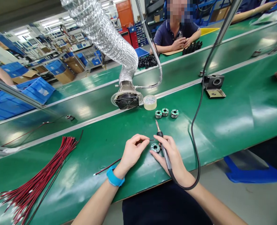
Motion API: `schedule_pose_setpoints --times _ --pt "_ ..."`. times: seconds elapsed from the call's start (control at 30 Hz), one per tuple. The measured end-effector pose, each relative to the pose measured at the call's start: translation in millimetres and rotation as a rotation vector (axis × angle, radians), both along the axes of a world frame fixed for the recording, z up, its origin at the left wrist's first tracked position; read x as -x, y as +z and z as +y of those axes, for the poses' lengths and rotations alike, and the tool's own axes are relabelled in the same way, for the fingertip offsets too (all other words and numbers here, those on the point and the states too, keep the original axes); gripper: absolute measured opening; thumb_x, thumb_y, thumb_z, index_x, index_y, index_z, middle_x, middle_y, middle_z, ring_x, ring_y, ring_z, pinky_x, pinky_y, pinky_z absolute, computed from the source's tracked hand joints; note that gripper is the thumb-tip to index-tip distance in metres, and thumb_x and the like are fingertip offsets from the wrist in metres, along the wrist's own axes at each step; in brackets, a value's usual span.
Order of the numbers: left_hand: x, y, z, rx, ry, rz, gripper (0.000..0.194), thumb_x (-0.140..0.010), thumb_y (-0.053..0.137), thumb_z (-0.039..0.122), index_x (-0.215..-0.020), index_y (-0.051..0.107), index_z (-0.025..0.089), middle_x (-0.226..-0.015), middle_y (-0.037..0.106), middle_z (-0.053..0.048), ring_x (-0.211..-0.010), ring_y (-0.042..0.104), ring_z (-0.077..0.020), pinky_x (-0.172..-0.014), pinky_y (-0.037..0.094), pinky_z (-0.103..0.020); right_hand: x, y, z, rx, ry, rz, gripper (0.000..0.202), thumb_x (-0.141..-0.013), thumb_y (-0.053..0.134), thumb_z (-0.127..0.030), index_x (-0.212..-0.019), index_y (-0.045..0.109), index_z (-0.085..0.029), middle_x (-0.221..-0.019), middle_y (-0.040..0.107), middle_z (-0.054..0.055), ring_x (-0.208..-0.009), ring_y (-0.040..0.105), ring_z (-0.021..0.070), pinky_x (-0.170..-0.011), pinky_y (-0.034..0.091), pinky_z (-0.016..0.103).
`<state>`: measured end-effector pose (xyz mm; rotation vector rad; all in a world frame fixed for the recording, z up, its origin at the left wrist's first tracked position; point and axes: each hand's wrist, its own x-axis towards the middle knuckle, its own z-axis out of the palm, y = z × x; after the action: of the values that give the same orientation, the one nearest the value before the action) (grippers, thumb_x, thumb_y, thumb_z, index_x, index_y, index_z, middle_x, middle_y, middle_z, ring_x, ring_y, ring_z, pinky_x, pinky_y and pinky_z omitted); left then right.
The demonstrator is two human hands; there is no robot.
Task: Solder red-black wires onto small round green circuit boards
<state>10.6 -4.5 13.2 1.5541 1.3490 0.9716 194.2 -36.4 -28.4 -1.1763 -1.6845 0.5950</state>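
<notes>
Our left hand (134, 151) pinching 1 thin wire (152, 140), our right hand (171, 154) gripping 1 soldering iron (166, 157), 1 ring-shaped part (155, 150) between that hand's thumb (160, 159) and forefinger (163, 141), 3 more rings (165, 114) beyond on the worktop (246, 122), our forearms (97, 198) angled inward

A foil duct (107, 40) ends in a black fan (127, 102) near a roll of tape (150, 103), while a dark-shirted co-worker (164, 35) leans beside black parts (192, 47) and a blue crate (32, 95) stands at left.
</notes>
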Motion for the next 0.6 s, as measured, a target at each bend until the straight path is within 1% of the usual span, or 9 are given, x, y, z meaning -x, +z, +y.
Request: schedule_pose_setpoints --times 0.07,0.13,0.23,0.3,0.37,0.4,0.47,0.5,0.6 --pt "2 0.7 0 0.010 0.007 -0.018 0.022 -0.091 0.074 0.039 -0.087 0.079 0.018 -0.085 0.069 -0.004 -0.077 0.060 -0.0155 -0.070 0.046 -0.026 4 0.2 -1 0.006 0.020 0.007 0.058 -0.094 0.075 -0.026 -0.149 0.055 -0.028 -0.124 0.057 0.009 -0.100 0.067 0.0212 -0.094 0.061 0.037" --pt "2 1.0 -2 0.014 0.000 -0.011 0.023 -0.091 0.075 0.040 -0.084 0.079 0.018 -0.080 0.063 -0.002 -0.071 0.054 -0.0136 -0.065 0.042 -0.026 5 2.8 -2 -0.002 0.021 0.018 0.057 -0.095 0.076 -0.028 -0.148 0.056 -0.028 -0.124 0.058 0.009 -0.100 0.068 0.0207 -0.094 0.061 0.037" --pt "-2 1.1 -6 -0.034 -0.009 0.048 0.023 -0.094 0.072 0.038 -0.083 0.077 0.018 -0.077 0.057 0.000 -0.067 0.048 -0.0125 -0.062 0.038 -0.027 -1 10.4 -5 -0.034 -0.035 0.061 0.042 -0.101 0.068 -0.027 -0.142 0.063 -0.027 -0.115 0.063 0.007 -0.092 0.069 0.0174 -0.088 0.061 0.033" --pt "-8 0.3 -10 -0.104 -0.009 0.077 0.021 -0.096 0.070 0.034 -0.082 0.073 0.019 -0.083 0.057 -0.001 -0.072 0.051 -0.0134 -0.066 0.040 -0.027 -9 14.1 -9 -0.065 -0.099 0.113 0.030 -0.104 0.062 -0.025 -0.133 0.069 -0.025 -0.108 0.069 0.006 -0.089 0.071 0.0166 -0.084 0.061 0.030" --pt "-14 -1.1 -15 -0.191 -0.009 0.097 0.018 -0.098 0.068 0.030 -0.084 0.071 0.019 -0.093 0.059 -0.003 -0.083 0.056 -0.0154 -0.074 0.045 -0.028 -18 13.2 -14 -0.098 -0.208 0.179 0.021 -0.104 0.060 -0.025 -0.118 0.075 -0.024 -0.103 0.075 0.005 -0.089 0.073 0.0172 -0.081 0.061 0.028" --pt "-17 -2.1 -17 -0.230 -0.009 0.108 0.016 -0.098 0.067 0.028 -0.085 0.070 0.019 -0.098 0.059 -0.005 -0.089 0.058 -0.0166 -0.078 0.047 -0.029 -22 10.9 -17 -0.104 -0.271 0.220 0.019 -0.105 0.059 -0.026 -0.110 0.077 -0.023 -0.099 0.077 0.005 -0.086 0.074 0.0174 -0.078 0.061 0.028" --pt "-22 -3.9 -21 -0.287 -0.008 0.136 0.015 -0.099 0.066 0.024 -0.085 0.067 0.019 -0.101 0.061 -0.005 -0.095 0.060 -0.0184 -0.084 0.048 -0.032 -30 3.6 -23 -0.082 -0.359 0.309 0.026 -0.106 0.056 -0.030 -0.096 0.079 -0.021 -0.090 0.077 0.004 -0.075 0.073 0.0173 -0.067 0.059 0.028" --pt "-24 -4.8 -22 -0.301 -0.009 0.150 0.015 -0.099 0.065 0.022 -0.084 0.065 0.019 -0.099 0.062 -0.005 -0.095 0.060 -0.0186 -0.084 0.048 -0.032 -32 -0.3 -26 -0.059 -0.373 0.345 0.031 -0.106 0.054 -0.032 -0.091 0.078 -0.020 -0.085 0.077 0.004 -0.069 0.072 0.0172 -0.062 0.058 0.028" --pt "-27 -6.6 -25 -0.323 -0.017 0.185 0.016 -0.099 0.064 0.019 -0.084 0.063 0.020 -0.094 0.063 -0.004 -0.090 0.060 -0.0183 -0.082 0.047 -0.034 -36 -7.3 -31 -0.017 -0.335 0.382 0.037 -0.107 0.052 -0.034 -0.085 0.078 -0.019 -0.076 0.074 0.004 -0.058 0.067 0.0163 -0.054 0.053 0.028"
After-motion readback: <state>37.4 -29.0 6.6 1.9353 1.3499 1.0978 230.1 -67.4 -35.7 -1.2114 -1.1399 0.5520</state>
